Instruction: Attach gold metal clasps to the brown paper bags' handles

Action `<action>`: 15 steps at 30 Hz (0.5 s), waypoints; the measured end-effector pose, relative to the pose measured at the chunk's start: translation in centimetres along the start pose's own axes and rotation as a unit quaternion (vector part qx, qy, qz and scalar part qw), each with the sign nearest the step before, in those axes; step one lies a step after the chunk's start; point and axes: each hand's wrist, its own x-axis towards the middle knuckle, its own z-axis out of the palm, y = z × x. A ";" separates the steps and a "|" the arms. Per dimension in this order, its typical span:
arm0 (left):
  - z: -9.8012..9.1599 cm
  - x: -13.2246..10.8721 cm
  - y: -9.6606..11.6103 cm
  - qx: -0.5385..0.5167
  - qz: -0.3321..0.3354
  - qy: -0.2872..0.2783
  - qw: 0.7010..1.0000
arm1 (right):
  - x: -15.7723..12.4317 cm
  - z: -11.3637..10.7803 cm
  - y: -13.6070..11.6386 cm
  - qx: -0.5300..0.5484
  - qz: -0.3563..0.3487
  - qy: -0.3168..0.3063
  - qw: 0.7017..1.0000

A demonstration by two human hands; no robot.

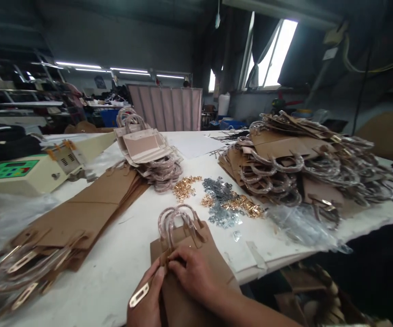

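A brown bag piece [196, 247] with looped clear-wrapped handles [178, 218] lies at the near edge of the white table [115, 268]. My left hand [147, 302] grips its lower left part, where a gold metal plate [139, 295] sits against the fingers. My right hand [193, 272] rests on top of the piece, fingers curled and pinching at its flap near the left thumb. Small gold fittings [184, 187] and silver fittings [220, 200] lie scattered just beyond the piece.
A fanned row of brown pieces with handles [67, 227] runs along the left. A taller stack [145, 150] stands mid-table, and a big heap [298, 159] fills the right. A cream machine with a green panel [19, 172] sits far left. Crumpled clear plastic [298, 225] lies at right.
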 end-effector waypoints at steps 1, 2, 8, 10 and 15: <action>0.0 0.0 0.1 0.009 0.004 0.006 1.000 | -0.1 0.1 -0.1 -0.001 -0.003 0.005 1.000; 0.0 0.1 0.1 0.016 0.008 0.013 1.000 | -0.3 0.1 -0.2 0.003 -0.008 0.008 1.000; 0.5 -0.2 1.0 -0.008 -0.019 0.028 0.999 | -1.1 -4.9 -0.7 -0.028 -0.071 0.031 0.997; 1.1 -0.5 1.6 -0.027 -0.046 0.022 0.998 | 0.0 -8.8 0.8 -0.120 -0.061 0.069 0.989; 2.0 -0.8 2.7 -0.014 -0.081 0.048 0.995 | 4.8 -18.6 6.8 -0.328 0.053 0.121 0.935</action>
